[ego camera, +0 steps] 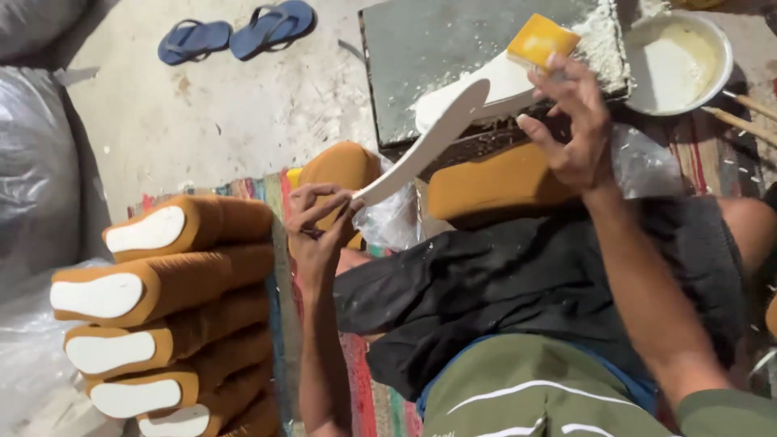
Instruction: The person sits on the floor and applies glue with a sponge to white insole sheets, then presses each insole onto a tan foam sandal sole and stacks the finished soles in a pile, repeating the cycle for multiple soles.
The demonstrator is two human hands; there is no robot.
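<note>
Your left hand (320, 231) sits just left of centre, fingers curled and pinching the heel end of a white sole blank (429, 142), which runs up toward 1 o'clock and stands edge-on to the camera. Your right hand (571, 133) is at 1 o'clock from centre, fingers loosely spread, the fingertips pressing a yellow sponge block (541, 40) near the blank's far end; whether the sponge touches that blank or the second white sole (506, 85) lying flat beneath it cannot be told.

That second sole rests on a grey slab (437, 48) at 12 o'clock, whose surface is smeared with white paste and crumbs. At 2 o'clock, just beside the slab, stands a round metal bowl (678, 61) holding pale glue. Two thin sticks (740, 113) lie at its lower right.

At 9 o'clock you have stacks of tan soles with white faces (154, 307), piled in five tiers, the white ends facing left. Clear plastic sheeting (32, 194) lies to their left. Two further tan bundles (486, 186) sit between your hands and the slab, with crumpled clear wrap (392, 218) between them.

A pair of blue flip-flops (235, 32) lies on the concrete floor (243, 121) at 11 o'clock, well apart from the work. A striped mat (279, 194) shows beneath your left forearm. A dark cloth (502, 283) covers your lap.
</note>
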